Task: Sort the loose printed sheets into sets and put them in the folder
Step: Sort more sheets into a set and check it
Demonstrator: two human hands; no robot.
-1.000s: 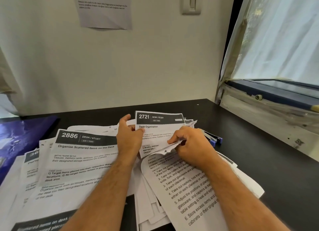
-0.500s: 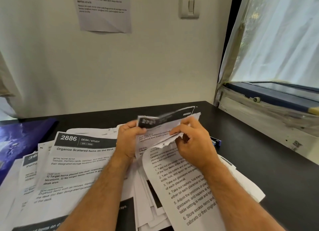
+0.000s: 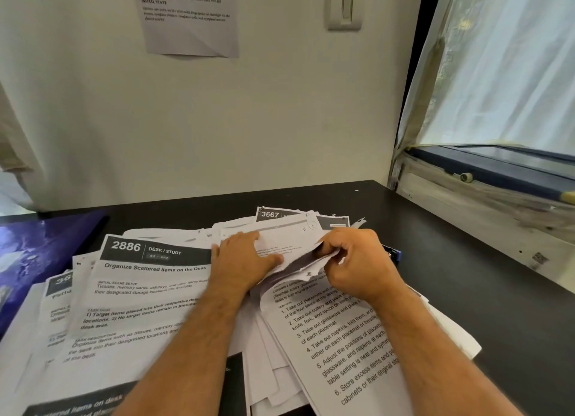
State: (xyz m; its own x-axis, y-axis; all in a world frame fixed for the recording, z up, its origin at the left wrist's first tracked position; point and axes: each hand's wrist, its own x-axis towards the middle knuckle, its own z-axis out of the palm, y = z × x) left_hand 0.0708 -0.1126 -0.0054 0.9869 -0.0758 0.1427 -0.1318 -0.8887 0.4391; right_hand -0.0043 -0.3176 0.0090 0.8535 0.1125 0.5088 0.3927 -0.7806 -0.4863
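A loose heap of printed sheets covers the black desk. A sheet headed 2886 lies on top at the left; a numbered list sheet lies slanted at the right. At the back a sheet headed 3667 shows. My left hand holds a small torn sheet, turned print-down, with the thumb under its lower edge. My right hand pinches the ragged right corner of the same sheet. The blue folder lies at the far left, partly under the heap.
A blue stapler peeks out behind my right hand. A window sill and frame run along the desk's right side. The wall behind carries a taped notice and a light switch.
The small sheet headed 2721 was lifted and flipped over away from me; it now lies print-down in both hands, uncovering the 3667 sheet behind. The camera tilted slightly.
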